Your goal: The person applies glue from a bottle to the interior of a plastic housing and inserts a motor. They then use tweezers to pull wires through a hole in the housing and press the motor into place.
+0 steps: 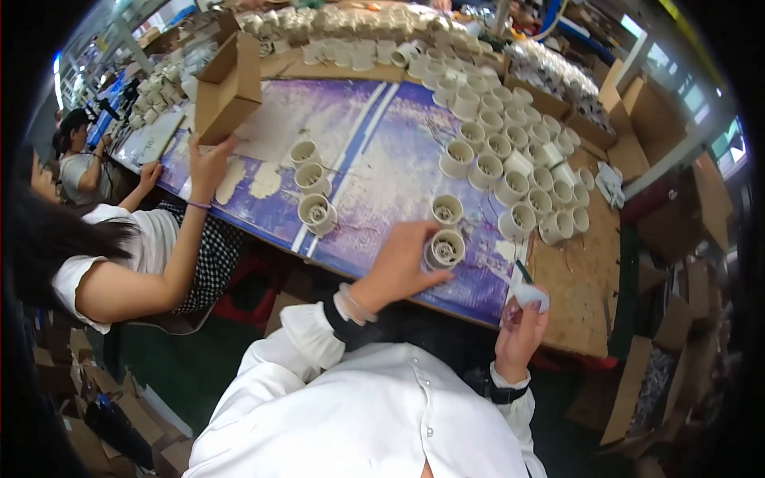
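My left hand is curled round the near side of a white round cup-shaped housing, thumb at its front and fingers at its back. Metal parts and wires show inside it. Just behind it stands a similar housing. At the table's front edge, my right hand is closed on a small white, cone-like piece. A thin dark green strip sticks up beside that piece. Whether the strip is part of it, I cannot tell. Thin wires lie on the table between the housing and my right hand.
Rows of white housings fill the table's right side, and more are heaped at the back. Three housings stand left of centre. A co-worker at the left holds a cardboard box over the purple-and-white tabletop. Cartons stand at the right.
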Action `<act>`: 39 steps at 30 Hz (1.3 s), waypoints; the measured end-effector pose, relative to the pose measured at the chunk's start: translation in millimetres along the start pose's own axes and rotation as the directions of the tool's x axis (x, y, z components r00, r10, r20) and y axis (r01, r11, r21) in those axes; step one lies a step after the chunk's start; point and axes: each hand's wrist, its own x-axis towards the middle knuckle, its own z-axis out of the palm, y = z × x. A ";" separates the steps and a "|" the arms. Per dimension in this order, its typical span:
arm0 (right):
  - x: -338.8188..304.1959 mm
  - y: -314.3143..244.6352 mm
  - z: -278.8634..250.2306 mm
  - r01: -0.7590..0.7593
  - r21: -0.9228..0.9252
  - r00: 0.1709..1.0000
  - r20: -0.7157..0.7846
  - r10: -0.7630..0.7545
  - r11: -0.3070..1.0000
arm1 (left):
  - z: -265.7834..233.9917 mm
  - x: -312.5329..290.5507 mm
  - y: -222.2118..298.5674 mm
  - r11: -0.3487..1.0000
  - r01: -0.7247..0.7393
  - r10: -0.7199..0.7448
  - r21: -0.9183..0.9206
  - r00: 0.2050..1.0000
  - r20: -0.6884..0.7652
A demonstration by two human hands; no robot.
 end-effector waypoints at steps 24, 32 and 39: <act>9.2 46.0 13.8 -0.064 0.168 0.990 0.133 0.041 0.984 | -30.6 -29.3 -29.2 0.990 -0.013 0.047 0.137 0.968 -0.245; 7.6 47.6 5.3 -0.071 0.177 0.972 0.232 0.028 0.982 | -34.9 -32.0 -26.9 0.994 -0.028 0.050 0.107 0.978 -0.202; 12.0 37.4 21.4 -0.124 0.240 0.992 0.066 0.112 0.963 | -47.9 -27.6 -21.1 0.937 0.105 -0.182 -0.335 0.961 -0.207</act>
